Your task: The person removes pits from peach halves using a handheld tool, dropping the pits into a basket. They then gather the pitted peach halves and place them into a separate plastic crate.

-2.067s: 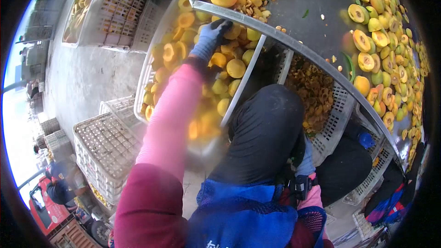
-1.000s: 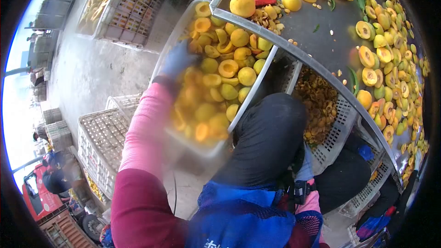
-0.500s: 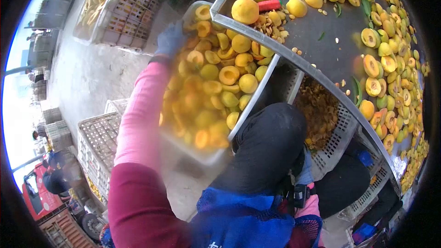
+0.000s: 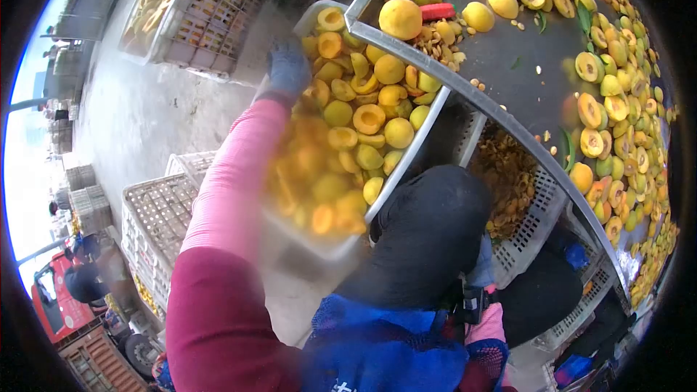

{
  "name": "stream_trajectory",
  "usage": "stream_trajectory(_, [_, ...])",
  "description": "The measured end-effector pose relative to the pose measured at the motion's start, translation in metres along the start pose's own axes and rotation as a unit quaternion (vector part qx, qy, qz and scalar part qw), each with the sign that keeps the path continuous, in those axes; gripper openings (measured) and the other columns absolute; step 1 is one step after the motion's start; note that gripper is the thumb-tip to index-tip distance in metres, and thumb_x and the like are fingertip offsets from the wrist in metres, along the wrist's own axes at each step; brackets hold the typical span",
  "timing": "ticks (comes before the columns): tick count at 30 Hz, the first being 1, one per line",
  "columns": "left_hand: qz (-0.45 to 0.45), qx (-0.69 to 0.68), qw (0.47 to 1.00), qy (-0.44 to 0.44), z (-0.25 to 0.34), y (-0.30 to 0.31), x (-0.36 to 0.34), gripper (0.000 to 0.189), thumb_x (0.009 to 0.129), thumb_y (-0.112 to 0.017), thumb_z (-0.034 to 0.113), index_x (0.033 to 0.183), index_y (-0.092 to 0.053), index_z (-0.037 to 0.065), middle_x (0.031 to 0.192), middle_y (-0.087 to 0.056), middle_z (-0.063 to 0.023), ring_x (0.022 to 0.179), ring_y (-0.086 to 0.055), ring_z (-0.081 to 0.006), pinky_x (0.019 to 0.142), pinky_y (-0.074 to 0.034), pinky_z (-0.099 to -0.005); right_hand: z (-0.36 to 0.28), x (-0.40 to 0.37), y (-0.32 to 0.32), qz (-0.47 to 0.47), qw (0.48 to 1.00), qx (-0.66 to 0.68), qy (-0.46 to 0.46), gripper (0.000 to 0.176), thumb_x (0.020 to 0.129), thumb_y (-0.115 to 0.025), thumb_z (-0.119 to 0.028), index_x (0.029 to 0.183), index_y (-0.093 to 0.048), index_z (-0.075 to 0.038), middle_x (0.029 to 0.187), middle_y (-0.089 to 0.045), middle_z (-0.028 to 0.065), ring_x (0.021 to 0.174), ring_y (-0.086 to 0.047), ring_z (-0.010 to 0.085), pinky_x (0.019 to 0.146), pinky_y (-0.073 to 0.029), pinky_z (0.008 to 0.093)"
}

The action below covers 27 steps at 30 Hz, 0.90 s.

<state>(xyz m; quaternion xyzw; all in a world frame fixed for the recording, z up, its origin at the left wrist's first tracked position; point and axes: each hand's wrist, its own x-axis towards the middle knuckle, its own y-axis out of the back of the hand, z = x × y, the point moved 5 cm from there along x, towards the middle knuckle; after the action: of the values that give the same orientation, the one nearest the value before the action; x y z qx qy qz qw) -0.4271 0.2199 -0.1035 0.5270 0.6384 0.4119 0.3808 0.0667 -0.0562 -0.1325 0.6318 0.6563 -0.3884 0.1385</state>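
My left hand [image 4: 289, 67], in a blue-grey glove, is at the far left edge of a white crate [image 4: 316, 247] full of yellow and orange halved fruit [image 4: 369, 119]. Its fingers are blurred, and whether they hold anything is unclear. My right hand [image 4: 482, 265], also gloved, rests low beside my dark-trousered knee, its fingers hidden. On the metal table [image 4: 508, 65] lie many fruit halves [image 4: 589, 110], loose pits [image 4: 439, 40] and a red-handled object [image 4: 437, 11].
Below the table edge stands a crate of brown pits [image 4: 508, 181]. White crates [image 4: 156, 210] stand on the floor at left, and another crate with fruit [image 4: 218, 14] is at the top. A person [image 4: 86, 279] and a red truck [image 4: 62, 297] are at far left.
My left hand has moved a little right, closer over the crate's edge. The whole view has shifted slightly. My right hand remains low beside my knee.
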Motion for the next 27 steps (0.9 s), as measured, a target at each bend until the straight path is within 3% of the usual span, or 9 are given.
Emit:
stream_trajectory(2, [0.032, -0.051, 0.998, -0.007, -0.02, -0.042, 0.002, 0.066, 0.085, -0.055, 0.039, 0.131, -0.04, -0.005, 0.126, -0.049, -0.022, 0.113, -0.048, -0.0381, 0.093, -0.04, -0.0479, 0.014, 0.011, 0.022, -0.001, 0.978, -0.198, 0.065, 0.041, 0.1, -0.039, -0.026, 0.134, -0.043, -0.005, 0.126, -0.052, 0.0086, 0.112, -0.051, 0.0205, 0.095, -0.042, 0.0315])
stream_trajectory(5, [-0.137, -0.212, 0.967, -0.033, -0.03, 0.0, -0.003, 0.066, 0.086, -0.053, 0.042, 0.133, -0.039, -0.002, 0.127, -0.048, -0.0262, 0.115, -0.048, -0.0412, 0.097, -0.039, -0.0481, 0.007, 0.005, 0.026, -0.012, 0.892, -0.425, 0.153, 0.043, 0.1, -0.038, -0.027, 0.135, -0.041, -0.004, 0.128, -0.051, 0.0085, 0.114, -0.051, 0.0215, 0.096, -0.042, 0.0329])
stream_trajectory(7, [-0.115, -0.285, 0.951, -0.041, -0.03, 0.021, -0.014, 0.075, 0.084, -0.053, 0.054, 0.138, -0.035, 0.005, 0.129, -0.046, -0.0294, 0.117, -0.047, -0.0426, 0.099, -0.039, -0.0466, -0.016, -0.011, 0.007, -0.002, 0.841, -0.509, 0.184, 0.044, 0.1, -0.037, -0.027, 0.137, -0.04, -0.003, 0.131, -0.049, 0.0086, 0.116, -0.05, 0.0218, 0.098, -0.04, 0.0332])
stream_trajectory(9, [-0.106, -0.259, 0.958, -0.058, -0.012, 0.039, -0.061, 0.078, 0.083, -0.053, 0.058, 0.142, -0.031, 0.012, 0.13, -0.045, -0.0297, 0.118, -0.045, -0.0445, 0.099, -0.039, -0.0479, -0.023, -0.017, 0.007, 0.02, 0.88, -0.446, 0.16, 0.044, 0.101, -0.036, -0.026, 0.138, -0.038, -0.003, 0.134, -0.048, 0.0087, 0.118, -0.048, 0.0217, 0.1, -0.039, 0.0329])
stream_trajectory(12, [-0.1, -0.201, 0.973, -0.051, 0.025, 0.027, -0.115, 0.081, 0.081, -0.057, 0.058, 0.146, -0.023, 0.025, 0.132, -0.042, -0.029, 0.121, -0.04, -0.0487, 0.099, -0.038, -0.0512, -0.006, -0.014, 0.028, 0.054, 0.988, -0.138, 0.043, 0.044, 0.101, -0.034, -0.025, 0.14, -0.036, -0.004, 0.137, -0.045, 0.0088, 0.121, -0.046, 0.0211, 0.103, -0.037, 0.0319])
stream_trajectory(15, [-0.056, -0.189, 0.98, -0.041, 0.046, 0.049, -0.134, 0.074, 0.08, -0.064, 0.046, 0.143, -0.031, 0.024, 0.132, -0.044, -0.0223, 0.122, -0.037, -0.0488, 0.098, -0.039, -0.0509, 0.024, -0.006, 0.055, 0.07, 0.997, -0.013, 0.009, 0.044, 0.101, -0.034, -0.025, 0.14, -0.036, -0.004, 0.138, -0.044, 0.0087, 0.122, -0.046, 0.0205, 0.104, -0.036, 0.0313])
stream_trajectory(18, [0.003, -0.122, 0.987, -0.109, 0.064, 0.058, -0.147, 0.061, 0.081, -0.064, 0.039, 0.135, -0.044, 0.021, 0.127, -0.048, -0.0155, 0.119, -0.039, -0.0466, 0.099, -0.037, -0.0498, 0.045, -0.003, 0.076, 0.057, 0.962, -0.244, 0.109, 0.042, 0.101, -0.037, -0.026, 0.137, -0.041, -0.004, 0.132, -0.049, 0.0078, 0.115, -0.049, 0.019, 0.099, -0.039, 0.0308])
stream_trajectory(21, [-0.014, -0.195, 0.979, -0.063, 0.052, 0.047, -0.149, 0.062, 0.081, -0.065, 0.038, 0.136, -0.043, 0.022, 0.125, -0.049, -0.0158, 0.12, -0.038, -0.046, 0.101, -0.035, -0.05, 0.034, 0.003, 0.063, 0.069, 0.928, -0.346, 0.119, 0.038, 0.1, -0.041, -0.027, 0.129, -0.049, -0.003, 0.118, -0.057, 0.0057, 0.102, -0.056, 0.0157, 0.088, -0.046, 0.0284])
stream_trajectory(27, [-0.133, -0.151, 0.98, -0.005, 0.027, 0.039, -0.126, 0.069, 0.078, -0.067, 0.04, 0.14, -0.037, 0.03, 0.111, -0.059, -0.013, 0.118, -0.044, -0.0395, 0.095, -0.041, -0.049, 0.012, -0.001, 0.045, 0.1, 0.902, -0.375, 0.187, 0.036, 0.096, -0.048, -0.04, 0.105, -0.06, -0.007, 0.079, -0.06, 0.0004, 0.063, -0.056, 0.0112, 0.053, -0.046, 0.0248])
